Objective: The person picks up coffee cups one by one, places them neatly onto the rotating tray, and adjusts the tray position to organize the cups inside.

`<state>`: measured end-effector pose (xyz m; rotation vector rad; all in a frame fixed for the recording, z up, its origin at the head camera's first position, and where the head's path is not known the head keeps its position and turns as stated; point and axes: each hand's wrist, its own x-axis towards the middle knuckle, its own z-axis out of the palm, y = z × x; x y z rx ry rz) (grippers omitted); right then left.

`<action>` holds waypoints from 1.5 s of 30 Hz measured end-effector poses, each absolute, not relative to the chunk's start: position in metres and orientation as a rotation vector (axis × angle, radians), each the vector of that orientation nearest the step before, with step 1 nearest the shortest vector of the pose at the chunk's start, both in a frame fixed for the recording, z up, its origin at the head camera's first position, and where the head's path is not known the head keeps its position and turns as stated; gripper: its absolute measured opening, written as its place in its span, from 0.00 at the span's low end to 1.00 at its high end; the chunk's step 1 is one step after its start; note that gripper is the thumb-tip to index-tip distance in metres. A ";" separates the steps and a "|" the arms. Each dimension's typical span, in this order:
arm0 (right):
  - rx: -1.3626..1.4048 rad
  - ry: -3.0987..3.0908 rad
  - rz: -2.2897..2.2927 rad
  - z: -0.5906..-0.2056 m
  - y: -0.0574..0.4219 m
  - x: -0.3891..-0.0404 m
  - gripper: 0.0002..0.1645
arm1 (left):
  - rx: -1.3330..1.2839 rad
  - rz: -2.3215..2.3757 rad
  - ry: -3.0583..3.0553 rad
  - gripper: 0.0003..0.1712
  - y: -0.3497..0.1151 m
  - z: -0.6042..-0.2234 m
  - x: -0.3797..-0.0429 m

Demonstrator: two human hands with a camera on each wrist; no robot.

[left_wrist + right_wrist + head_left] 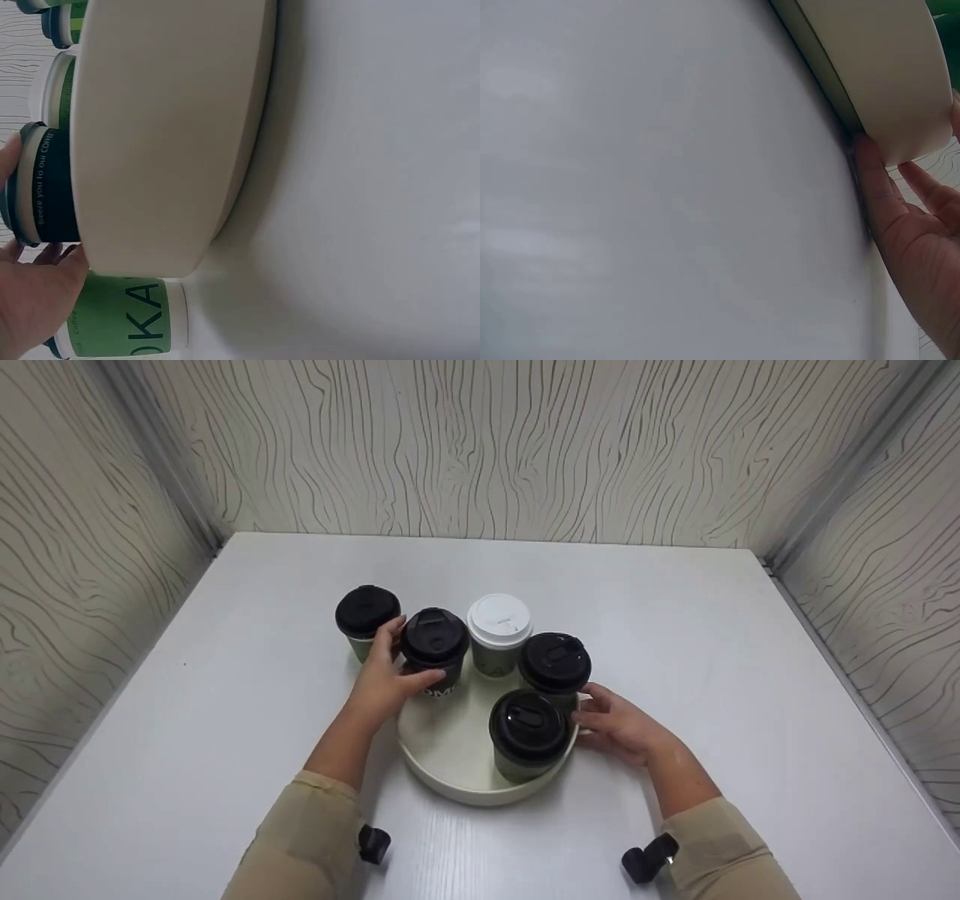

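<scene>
My left hand (pixel 381 686) grips a dark paper coffee cup (pixel 435 639) with a black lid, at the left side of a round cream tray (pixel 474 797). In the left wrist view, thumb and fingers lie on either side of this cup (pixel 56 184). My right hand (pixel 619 726) holds the tray's right edge; in the right wrist view one finger reaches under the tray wall (pixel 877 67). On the tray are a white-lidded green cup (pixel 495 658) and two black-lidded green cups, one behind (pixel 555 660) and one in front (pixel 529 735).
Outside the tray, at its left, another green cup (pixel 367 613) with a black lid stands on the white table (pixel 225 720). Wood-grain patterned panels (pixel 480 450) enclose the table at the back and both sides.
</scene>
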<state>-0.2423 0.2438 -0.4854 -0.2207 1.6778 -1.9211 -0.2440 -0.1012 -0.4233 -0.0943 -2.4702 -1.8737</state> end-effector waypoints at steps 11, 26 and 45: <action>-0.177 1.686 -1.889 -0.482 0.243 -0.242 0.39 | -0.187 -1.801 -2.422 0.48 -0.123 -0.411 -0.234; -0.184 1.776 -1.835 -0.481 0.242 -0.237 0.40 | 0.066 -1.736 -2.210 0.40 -0.160 -0.403 -0.242; -0.229 1.833 -1.844 -0.481 0.237 -0.225 0.40 | 0.161 -1.756 -2.371 0.50 -0.173 -0.423 -0.268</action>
